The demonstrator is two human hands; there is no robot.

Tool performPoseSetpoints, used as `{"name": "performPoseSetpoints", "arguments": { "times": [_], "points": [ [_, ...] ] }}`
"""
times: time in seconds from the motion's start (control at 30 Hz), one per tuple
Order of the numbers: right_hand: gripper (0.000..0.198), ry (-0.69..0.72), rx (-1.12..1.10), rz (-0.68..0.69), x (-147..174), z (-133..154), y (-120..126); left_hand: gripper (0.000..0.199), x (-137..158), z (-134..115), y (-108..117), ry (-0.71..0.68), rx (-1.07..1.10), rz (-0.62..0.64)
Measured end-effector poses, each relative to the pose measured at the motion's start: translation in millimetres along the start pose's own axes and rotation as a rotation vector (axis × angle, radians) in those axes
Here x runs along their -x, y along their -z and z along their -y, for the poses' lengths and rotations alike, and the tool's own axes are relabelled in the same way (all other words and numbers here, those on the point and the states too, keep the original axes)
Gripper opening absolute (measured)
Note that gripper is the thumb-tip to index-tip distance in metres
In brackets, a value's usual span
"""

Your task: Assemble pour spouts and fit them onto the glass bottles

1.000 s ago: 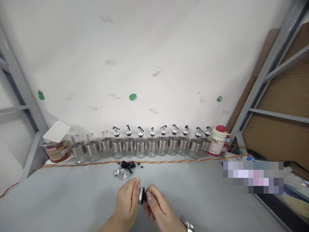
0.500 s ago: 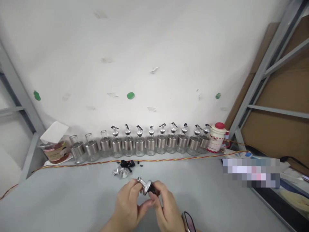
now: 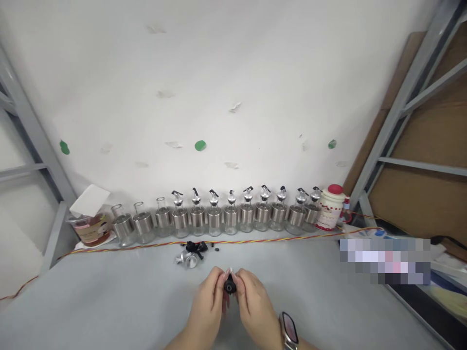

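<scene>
Between both hands, low in the middle of the view, is a bottle pourer spout (image 3: 229,286), its black stopper end facing me and a bit of silver showing above. My left hand (image 3: 207,301) pinches it from the left side. From the right, my right hand (image 3: 252,299), with a watch on the wrist, grips the same spout. Most of its silver body is hidden by the fingers. Beyond the hands, a silver pourer part (image 3: 188,260) lies on the table beside a heap of black plastic parts (image 3: 196,247).
Glass bottles with steel bands (image 3: 197,217) line the wall, most with pourers on; three at the left (image 3: 123,223) have open necks. A twisted red-yellow wire (image 3: 255,241) runs before them. A tub (image 3: 91,228) stands far left, a red-topped container (image 3: 330,209) at right.
The pourer spout has been turned, so its black end now faces me instead of its silver side. Both hands have closed in around it, and the left has moved right.
</scene>
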State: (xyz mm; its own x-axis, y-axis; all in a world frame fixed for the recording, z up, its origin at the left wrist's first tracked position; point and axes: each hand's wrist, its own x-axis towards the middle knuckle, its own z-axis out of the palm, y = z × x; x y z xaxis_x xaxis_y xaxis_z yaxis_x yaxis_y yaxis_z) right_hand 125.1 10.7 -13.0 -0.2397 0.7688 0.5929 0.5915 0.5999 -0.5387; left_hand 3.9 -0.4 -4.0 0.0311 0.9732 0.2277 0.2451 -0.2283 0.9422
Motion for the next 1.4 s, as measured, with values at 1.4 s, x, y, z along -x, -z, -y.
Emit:
{"name": "performPoseSetpoints", "arguments": {
  "times": [1.4],
  "points": [
    [0.04, -0.643, -0.852, 0.1, -39.1, -37.1, -3.7, 0.018, -23.0, 22.1, 15.5, 0.16, 0.059, -0.052]
  ]
}}
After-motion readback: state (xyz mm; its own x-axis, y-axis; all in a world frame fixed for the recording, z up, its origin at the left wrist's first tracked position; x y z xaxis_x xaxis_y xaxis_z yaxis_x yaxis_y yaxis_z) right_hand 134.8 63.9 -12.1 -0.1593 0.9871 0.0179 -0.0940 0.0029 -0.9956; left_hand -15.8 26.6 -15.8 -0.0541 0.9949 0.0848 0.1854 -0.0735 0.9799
